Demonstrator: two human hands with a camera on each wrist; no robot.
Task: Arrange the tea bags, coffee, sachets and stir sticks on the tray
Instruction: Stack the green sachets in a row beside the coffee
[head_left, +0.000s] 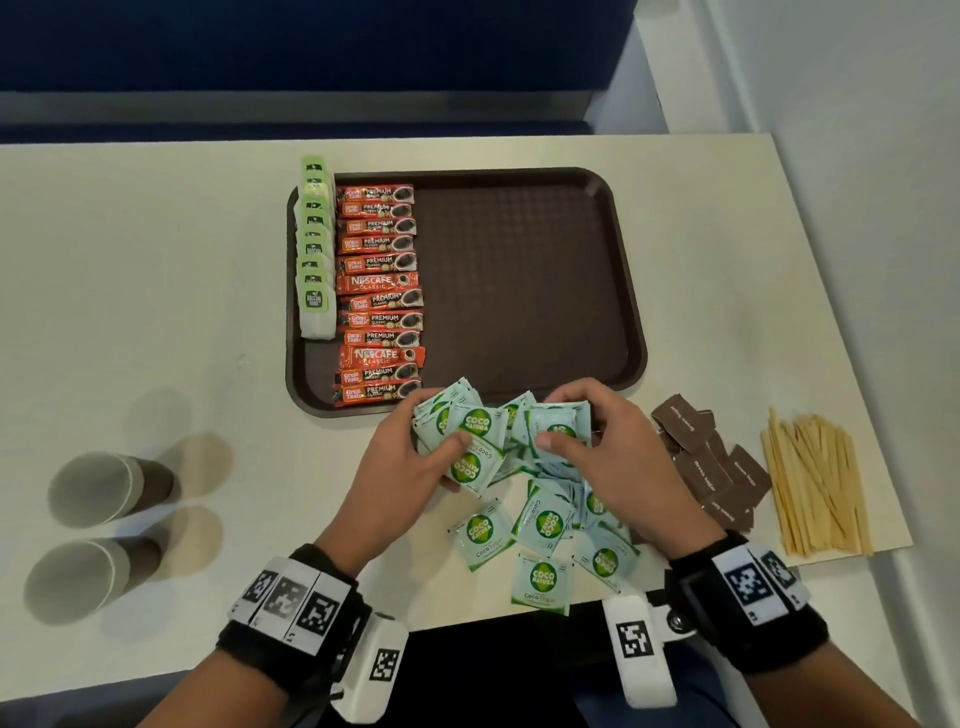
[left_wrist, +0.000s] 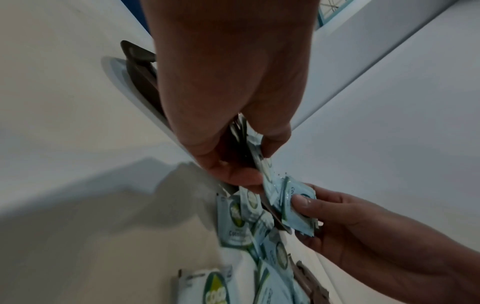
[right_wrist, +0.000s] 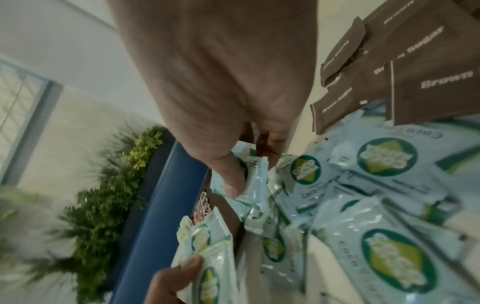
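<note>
Hands: coco sugar sachets (head_left: 470, 441) are gripped in left hand (head_left: 410, 457) and right hand (head_left: 613, 447) — at 6 o'clock of tray (head_left: 631, 291).
Tray: coffee sticks (head_left: 379, 296) and tea bags (head_left: 314, 249) are lined at 9 o'clock.
Worktop (head_left: 156, 270): stir sticks (head_left: 815, 483) are piled at 4 o'clock.

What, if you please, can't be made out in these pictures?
- Head view: how many sugar sachets the left hand and right hand hold; fingers and overlap hide them.
- Head view: the brown sachets nearest the right hand; it covers them.
- Left wrist view: the tray; the hand blocks most of it.
- Right wrist view: sachet small print; blurred.
</note>
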